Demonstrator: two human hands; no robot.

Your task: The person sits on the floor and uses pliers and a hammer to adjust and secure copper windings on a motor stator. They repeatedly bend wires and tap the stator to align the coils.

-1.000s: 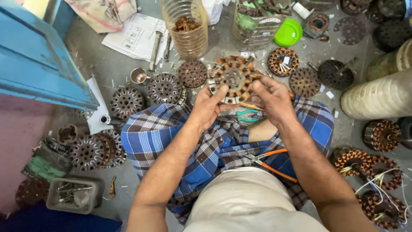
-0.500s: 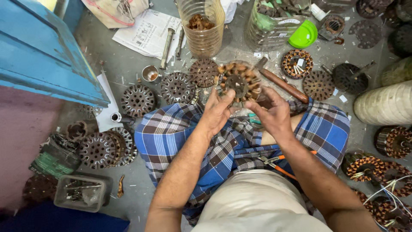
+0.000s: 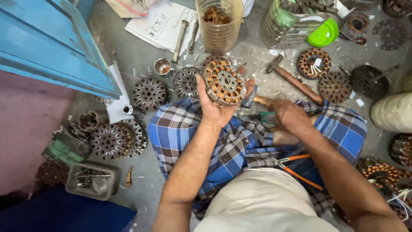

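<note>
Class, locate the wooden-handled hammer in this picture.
In the head view, the wooden-handled hammer lies on the grey floor, just beyond the right hand, between the round copper-wound stator in the left hand and another copper-wound ring.

Blue wooden cabinet [image 3: 47, 47] at my left. Printed paper sheet [image 3: 159, 23] lies on grey floor ahead, long metal rod [image 3: 180, 35] across its edge. Ribbed clear plastic jar [image 3: 219, 26] with brown scrap stands beside paper. Small round metal cup [image 3: 163, 66] near bare steel stator discs [image 3: 149, 93]. Wooden-handled hammer [image 3: 294, 80] lies ahead, right of centre. Bright green plastic lid [image 3: 323, 33] far right. Orange-handled pliers [image 3: 296, 167] rest on my blue checked cloth [image 3: 180, 129]. Clear plastic tray [image 3: 90, 180] of small parts near left.
</note>
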